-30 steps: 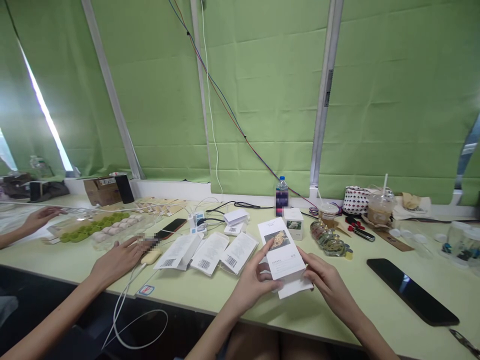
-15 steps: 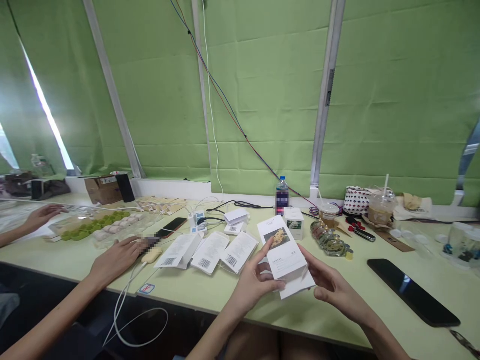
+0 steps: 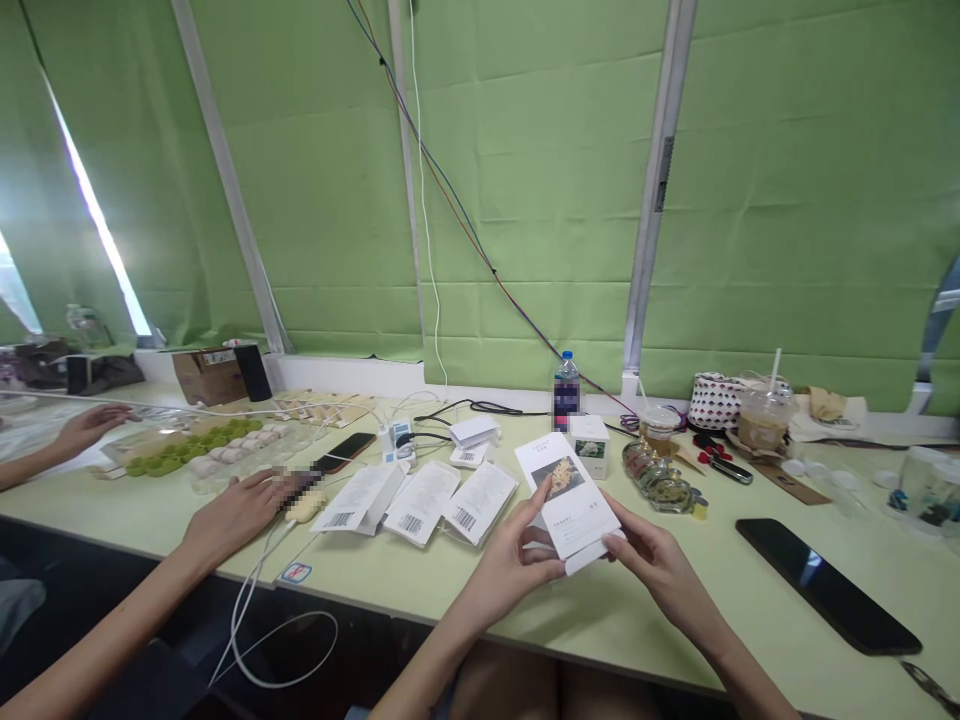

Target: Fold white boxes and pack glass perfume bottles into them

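Between my hands is a white carton (image 3: 576,512) printed with a picture of yellow flowers, tilted above the table's front edge. My left hand (image 3: 517,550) grips its left side, with the index finger lying on the printed face. At the lower right corner, the fingers and thumb of my right hand (image 3: 651,555) pinch the carton near its end flap (image 3: 586,556). Left of it lie several flat white cartons (image 3: 478,503) with barcodes. Just behind stands a small upright white box (image 3: 589,447) with a plant picture.
A co-worker's hand (image 3: 240,515) rests by a phone (image 3: 345,452) at left, near trays of green and pale items (image 3: 196,447). Round tins (image 3: 660,482), a bottle (image 3: 567,392), an iced drink (image 3: 763,418) and a large black phone (image 3: 825,585) stand or lie about.
The carton's lower end flap has been folded in, so less of it sticks out. My right hand has moved slightly left and up, its thumb now at the flap edge.
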`<state>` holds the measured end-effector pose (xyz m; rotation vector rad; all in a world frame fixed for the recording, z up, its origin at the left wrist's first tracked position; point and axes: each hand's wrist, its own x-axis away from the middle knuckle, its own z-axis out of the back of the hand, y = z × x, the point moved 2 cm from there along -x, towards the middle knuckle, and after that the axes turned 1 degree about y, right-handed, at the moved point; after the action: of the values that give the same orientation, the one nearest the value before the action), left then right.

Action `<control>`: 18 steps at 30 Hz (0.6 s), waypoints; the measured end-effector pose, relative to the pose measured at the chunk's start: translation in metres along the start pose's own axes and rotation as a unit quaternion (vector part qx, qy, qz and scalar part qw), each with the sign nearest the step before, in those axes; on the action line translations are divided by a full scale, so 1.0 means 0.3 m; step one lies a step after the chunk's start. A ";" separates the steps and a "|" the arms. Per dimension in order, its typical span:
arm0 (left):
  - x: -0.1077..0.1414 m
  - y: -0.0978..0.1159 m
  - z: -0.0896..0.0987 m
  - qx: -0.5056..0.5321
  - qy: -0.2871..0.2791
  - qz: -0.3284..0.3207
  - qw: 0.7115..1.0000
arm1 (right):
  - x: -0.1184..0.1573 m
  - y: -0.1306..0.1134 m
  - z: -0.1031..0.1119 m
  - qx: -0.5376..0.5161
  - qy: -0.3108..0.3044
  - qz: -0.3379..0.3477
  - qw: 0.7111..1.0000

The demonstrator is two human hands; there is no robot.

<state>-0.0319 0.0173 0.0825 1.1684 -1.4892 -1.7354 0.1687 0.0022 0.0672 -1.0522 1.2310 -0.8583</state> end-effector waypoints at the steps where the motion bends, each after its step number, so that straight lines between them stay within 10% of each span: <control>1: -0.001 -0.002 0.000 0.000 -0.001 -0.002 1.000 | 0.000 0.003 -0.001 0.005 0.006 0.003 1.000; 18: 0.011 0.011 -0.011 -0.037 -0.012 -0.052 0.998 | 0.011 -0.012 -0.013 0.118 0.038 0.069 0.990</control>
<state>-0.0308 0.0122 0.0850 1.2094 -1.3886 -1.8624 0.1656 -0.0027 0.0695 -0.7412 1.2174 -0.9185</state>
